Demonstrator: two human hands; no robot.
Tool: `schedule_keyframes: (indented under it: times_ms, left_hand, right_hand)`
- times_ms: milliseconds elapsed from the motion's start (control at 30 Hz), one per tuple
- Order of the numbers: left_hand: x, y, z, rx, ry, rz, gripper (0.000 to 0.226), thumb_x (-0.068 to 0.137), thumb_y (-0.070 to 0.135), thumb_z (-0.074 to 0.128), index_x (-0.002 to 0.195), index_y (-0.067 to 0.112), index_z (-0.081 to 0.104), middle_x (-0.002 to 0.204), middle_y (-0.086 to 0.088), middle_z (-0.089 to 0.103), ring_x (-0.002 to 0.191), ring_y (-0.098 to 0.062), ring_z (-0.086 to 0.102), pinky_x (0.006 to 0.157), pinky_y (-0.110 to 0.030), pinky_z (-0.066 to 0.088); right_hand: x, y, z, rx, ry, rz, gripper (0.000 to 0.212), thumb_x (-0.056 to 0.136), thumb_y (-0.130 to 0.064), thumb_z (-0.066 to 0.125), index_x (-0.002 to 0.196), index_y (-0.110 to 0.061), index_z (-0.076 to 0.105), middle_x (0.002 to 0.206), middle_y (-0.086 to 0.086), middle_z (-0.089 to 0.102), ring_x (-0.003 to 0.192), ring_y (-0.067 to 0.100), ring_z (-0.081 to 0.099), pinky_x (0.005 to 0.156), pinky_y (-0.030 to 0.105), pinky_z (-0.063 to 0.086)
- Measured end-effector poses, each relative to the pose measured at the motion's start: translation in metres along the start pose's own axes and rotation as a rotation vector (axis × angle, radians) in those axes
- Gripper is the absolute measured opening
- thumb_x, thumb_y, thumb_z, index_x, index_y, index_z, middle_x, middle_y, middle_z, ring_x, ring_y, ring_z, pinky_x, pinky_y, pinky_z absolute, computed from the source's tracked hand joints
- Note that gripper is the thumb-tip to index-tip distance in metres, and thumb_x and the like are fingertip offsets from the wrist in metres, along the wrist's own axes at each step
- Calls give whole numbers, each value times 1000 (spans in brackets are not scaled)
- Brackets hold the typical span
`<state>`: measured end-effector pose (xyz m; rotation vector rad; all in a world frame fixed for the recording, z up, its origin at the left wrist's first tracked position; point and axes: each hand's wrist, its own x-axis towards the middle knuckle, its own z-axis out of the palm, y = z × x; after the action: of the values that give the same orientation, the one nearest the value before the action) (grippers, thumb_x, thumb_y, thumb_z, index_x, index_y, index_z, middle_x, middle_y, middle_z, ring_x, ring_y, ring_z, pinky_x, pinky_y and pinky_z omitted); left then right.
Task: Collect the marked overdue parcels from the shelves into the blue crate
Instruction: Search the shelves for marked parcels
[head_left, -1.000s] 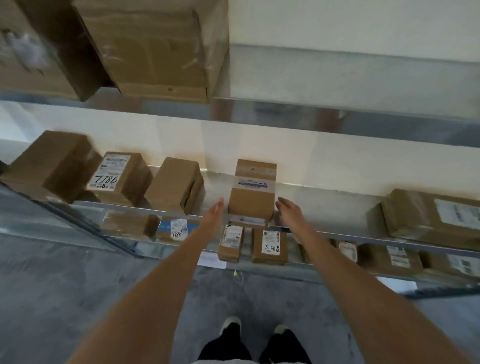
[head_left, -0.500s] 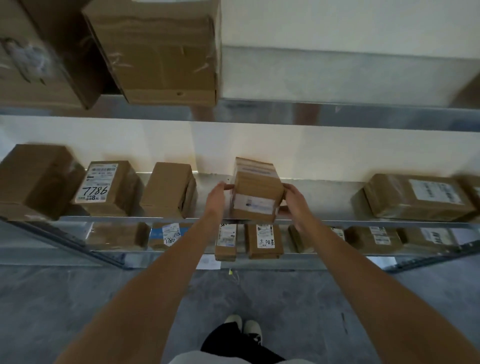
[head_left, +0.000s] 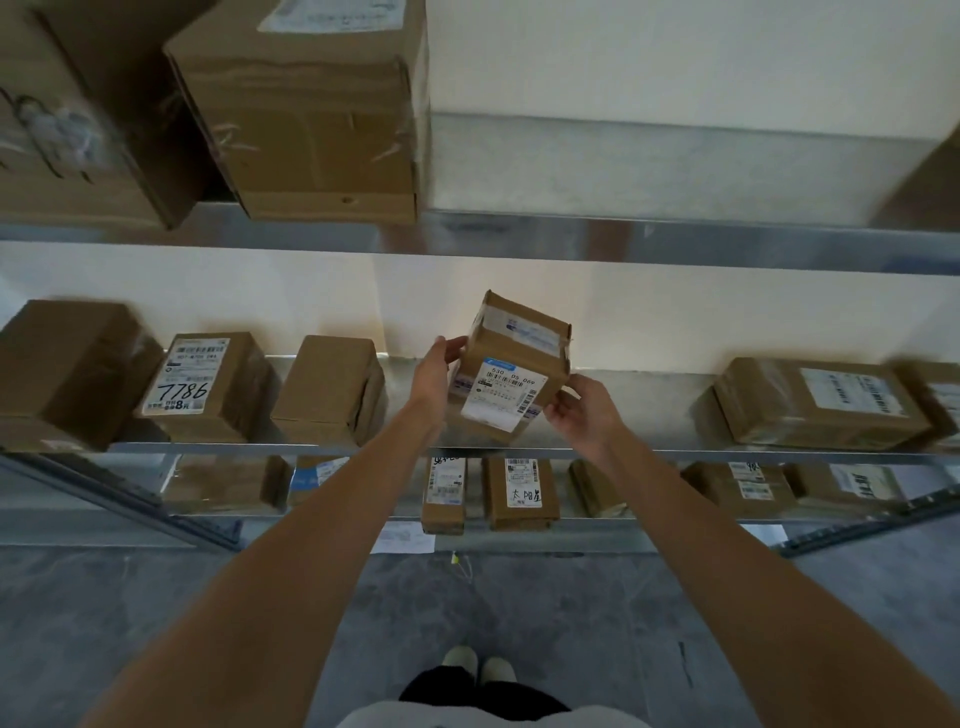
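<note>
Head view: a small cardboard parcel (head_left: 511, 374) is held tilted above the middle shelf (head_left: 639, 451), between both hands, its white shipping label (head_left: 504, 395) turned toward the camera. The print "530 D5 069" can be read on the label, and a band of clear tape is wrapped across the top face. The parcel's left side is gripped by the left hand (head_left: 434, 371), with the thumb laid on the near face. The lower right corner is pinched by the right hand (head_left: 584, 410), fingers curled round the edge. No overdue mark can be made out on it.

On the same shelf, to the left, a plain brown box (head_left: 327, 389) is standing, and further left a box with "7786" handwritten on its label (head_left: 205, 384); a larger blurred box (head_left: 67, 374) is at the far left. A flat labelled parcel (head_left: 815, 402) is lying on the right of that shelf.

On the lower shelf (head_left: 545, 525), several small labelled parcels are lined up, among them a narrow one (head_left: 443, 493) and one with handwritten characters (head_left: 522, 491). On the upper shelf (head_left: 571, 236) a big taped carton (head_left: 306, 109) is standing. Grey floor (head_left: 156, 597) and the person's shoes (head_left: 475, 667) are seen below.
</note>
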<state>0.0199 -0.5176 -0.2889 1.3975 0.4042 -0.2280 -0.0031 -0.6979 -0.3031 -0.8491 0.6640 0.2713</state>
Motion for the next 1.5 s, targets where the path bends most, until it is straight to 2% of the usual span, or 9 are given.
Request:
schedule_keyframes:
  times_ms: [67, 167, 333, 533, 733, 900, 1000, 1267, 1500]
  left_hand:
    - [-1, 1, -3, -14, -4, -63, 44, 106, 32, 23, 123, 16, 61, 116, -1, 61, 88, -7, 56, 70, -24, 39]
    - [-1, 3, -8, 43, -24, -110, 47, 106, 35, 21, 124, 20, 61, 122, 1, 60, 106, -15, 52, 90, -30, 25]
    - [0, 6, -6, 89, -24, -156, 50, 106, 36, 18, 130, 18, 58, 118, -2, 57, 106, -18, 47, 90, -36, 25]
    - [-5, 4, 5, 70, 20, -203, 44, 105, 37, 26, 122, 18, 61, 85, 2, 62, 73, -11, 55, 66, -28, 44]
    - [2, 5, 0, 77, 2, -215, 42, 104, 40, 26, 93, 23, 63, 91, 0, 63, 77, -15, 56, 90, -39, 48]
    - [3, -1, 1, 136, -31, -237, 39, 103, 46, 26, 95, 29, 61, 93, 8, 60, 91, -15, 55, 107, -48, 35]
    - [5, -12, 1, 147, -62, -237, 41, 102, 46, 24, 129, 28, 50, 124, 5, 57, 111, -21, 52, 107, -54, 34]
    - [12, -38, 22, 53, -59, -359, 37, 101, 46, 36, 108, 20, 61, 94, -3, 68, 76, -14, 62, 59, -27, 47]
    - [23, -37, 25, 90, -12, -357, 38, 105, 40, 29, 117, 19, 58, 82, 5, 60, 69, -7, 54, 54, -23, 41]
  right_hand:
    - [-2, 0, -5, -4, -45, 9, 6, 91, -6, 58, 96, -4, 61, 98, 19, 66, 83, 25, 63, 53, 22, 54]
    - [-1, -1, -15, -130, -117, 5, 19, 91, -17, 65, 108, -9, 63, 112, 17, 67, 102, 31, 64, 74, 34, 58]
    - [6, -7, -22, -534, -61, -62, 53, 88, -51, 63, 133, -24, 57, 146, -5, 47, 136, 26, 38, 112, 55, 31]
    - [7, 0, -5, -289, 3, -114, 40, 92, -37, 64, 119, -9, 66, 115, 4, 72, 114, 28, 63, 97, 51, 51]
    - [7, 3, 1, -367, 73, -103, 39, 93, -41, 61, 114, -9, 66, 109, 4, 74, 103, 25, 67, 82, 45, 57]
    - [12, 0, 7, -410, 131, -94, 32, 98, -42, 53, 105, -13, 66, 104, 5, 72, 99, 24, 66, 80, 38, 55]
    - [20, 4, 6, -440, 167, -100, 29, 100, -37, 50, 112, -13, 63, 107, 5, 71, 103, 24, 65, 89, 38, 52]
    - [35, 15, -7, -459, 150, -90, 29, 105, -20, 36, 118, -22, 62, 103, 4, 70, 92, 20, 65, 72, 36, 56]
    - [52, 18, -12, -424, 123, -72, 34, 104, -23, 35, 125, -29, 62, 112, 7, 71, 103, 28, 67, 86, 49, 57]
